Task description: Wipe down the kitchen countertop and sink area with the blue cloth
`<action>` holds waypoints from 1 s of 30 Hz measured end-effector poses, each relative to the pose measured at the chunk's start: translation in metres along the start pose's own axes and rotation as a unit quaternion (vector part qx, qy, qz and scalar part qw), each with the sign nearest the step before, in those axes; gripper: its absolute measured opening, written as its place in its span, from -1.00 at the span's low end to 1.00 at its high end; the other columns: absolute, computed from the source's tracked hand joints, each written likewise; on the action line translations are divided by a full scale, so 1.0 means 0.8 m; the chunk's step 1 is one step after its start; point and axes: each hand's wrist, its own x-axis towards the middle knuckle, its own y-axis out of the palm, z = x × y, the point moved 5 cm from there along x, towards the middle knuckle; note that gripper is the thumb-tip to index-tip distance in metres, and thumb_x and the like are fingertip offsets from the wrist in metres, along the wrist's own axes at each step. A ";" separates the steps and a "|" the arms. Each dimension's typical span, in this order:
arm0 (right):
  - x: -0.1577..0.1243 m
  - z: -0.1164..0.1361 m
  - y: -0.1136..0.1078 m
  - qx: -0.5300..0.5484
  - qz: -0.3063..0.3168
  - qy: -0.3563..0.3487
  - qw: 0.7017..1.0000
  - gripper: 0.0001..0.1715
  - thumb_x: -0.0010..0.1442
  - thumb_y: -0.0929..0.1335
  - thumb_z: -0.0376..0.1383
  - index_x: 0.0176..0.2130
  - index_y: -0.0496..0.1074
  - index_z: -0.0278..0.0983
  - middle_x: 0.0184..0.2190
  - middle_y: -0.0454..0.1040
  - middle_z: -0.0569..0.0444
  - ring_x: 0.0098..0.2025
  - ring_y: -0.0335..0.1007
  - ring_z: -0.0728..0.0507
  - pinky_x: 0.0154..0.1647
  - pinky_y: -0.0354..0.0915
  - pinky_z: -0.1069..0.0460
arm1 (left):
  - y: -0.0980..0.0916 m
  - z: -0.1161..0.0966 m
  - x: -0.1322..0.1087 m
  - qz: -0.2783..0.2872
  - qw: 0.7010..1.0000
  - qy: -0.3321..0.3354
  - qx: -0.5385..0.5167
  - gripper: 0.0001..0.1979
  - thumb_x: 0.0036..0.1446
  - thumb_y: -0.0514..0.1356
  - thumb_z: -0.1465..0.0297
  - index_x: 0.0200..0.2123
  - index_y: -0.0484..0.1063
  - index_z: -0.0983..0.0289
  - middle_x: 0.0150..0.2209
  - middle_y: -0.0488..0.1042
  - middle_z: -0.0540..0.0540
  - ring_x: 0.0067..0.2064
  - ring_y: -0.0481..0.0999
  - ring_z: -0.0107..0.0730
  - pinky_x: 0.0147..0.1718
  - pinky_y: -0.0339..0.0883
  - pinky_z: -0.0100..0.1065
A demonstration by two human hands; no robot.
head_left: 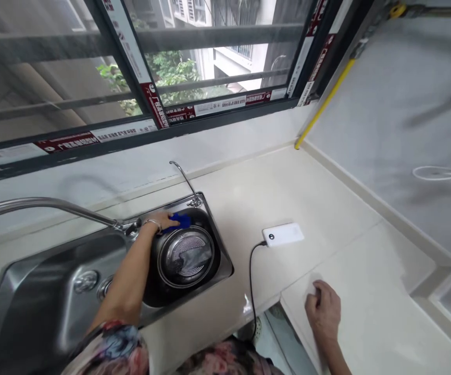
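My left hand reaches across the steel sink and presses a blue cloth against the sink's back rim, just behind a round metal strainer basket. Its fingers are closed over the cloth, and a bracelet shows at the wrist. My right hand rests on the pale countertop near its front edge, fingers curled down on the surface with nothing visible in them.
A long faucet spout reaches over the sink from the left, and a thin small tap stands behind the strainer. A white power bank with a black cable lies on the counter. Window behind, grey wall at right.
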 end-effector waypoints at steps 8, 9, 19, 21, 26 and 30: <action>0.001 0.001 0.003 -0.002 -0.003 -0.005 1.000 -0.62 0.21 0.24 -0.38 0.02 0.40 -0.34 -0.02 0.47 -0.19 0.04 0.36 -0.29 0.12 0.27 -0.21 | 0.025 -0.167 -0.033 -0.035 0.983 0.177 -0.042 -0.41 0.13 0.21 -0.10 0.10 0.52 0.11 -0.01 0.57 0.13 0.01 0.56 -0.07 -0.03 0.42 -0.23; 0.002 0.002 0.003 -0.004 -0.007 -0.010 1.000 -0.62 0.22 0.24 -0.38 0.02 0.40 -0.33 -0.02 0.47 -0.19 0.04 0.36 -0.29 0.12 0.28 -0.20 | 0.029 -0.185 -0.032 -0.094 0.983 0.155 -0.030 -0.37 0.16 0.19 -0.07 0.20 0.46 0.12 0.10 0.50 0.20 0.10 0.51 -0.01 0.05 0.39 -0.18; 0.000 0.001 0.002 -0.023 -0.020 -0.046 0.998 -0.64 0.24 0.24 -0.36 0.02 0.40 -0.36 -0.03 0.49 -0.23 0.02 0.40 -0.30 0.07 0.30 -0.18 | 0.089 -0.223 0.003 -0.255 0.966 0.028 -0.038 -0.49 0.31 0.14 0.09 0.27 0.37 0.09 0.21 0.21 0.38 0.16 0.33 0.16 -0.01 0.35 -0.08; 0.001 -0.001 0.003 -0.032 -0.011 -0.046 0.998 -0.64 0.24 0.24 -0.35 0.01 0.40 -0.36 -0.06 0.50 -0.23 -0.01 0.42 -0.30 0.04 0.32 -0.18 | 0.080 -0.222 0.021 -0.266 0.963 0.005 -0.038 -0.52 0.33 0.14 0.13 0.26 0.36 0.10 0.18 0.22 0.37 0.14 0.33 0.14 -0.01 0.34 -0.10; 0.001 -0.008 0.008 -0.039 0.000 -0.054 0.998 -0.65 0.22 0.26 -0.33 -0.01 0.41 -0.36 -0.09 0.52 -0.25 -0.05 0.45 -0.33 -0.02 0.33 -0.17 | 0.056 -0.237 0.071 -0.307 0.952 -0.002 -0.002 -0.60 0.35 0.12 0.23 0.19 0.41 0.19 0.12 0.25 0.40 0.12 0.31 0.16 0.02 0.26 -0.08; -0.005 -0.016 0.009 -0.041 0.000 -0.048 0.998 -0.65 0.22 0.26 -0.32 -0.01 0.41 -0.35 -0.08 0.52 -0.25 -0.04 0.46 -0.34 -0.02 0.33 -0.19 | 0.035 -0.246 0.108 -0.321 0.944 -0.057 -0.054 -0.62 0.37 0.06 0.29 0.17 0.41 0.26 0.13 0.24 0.45 0.10 0.30 0.16 0.00 0.23 -0.04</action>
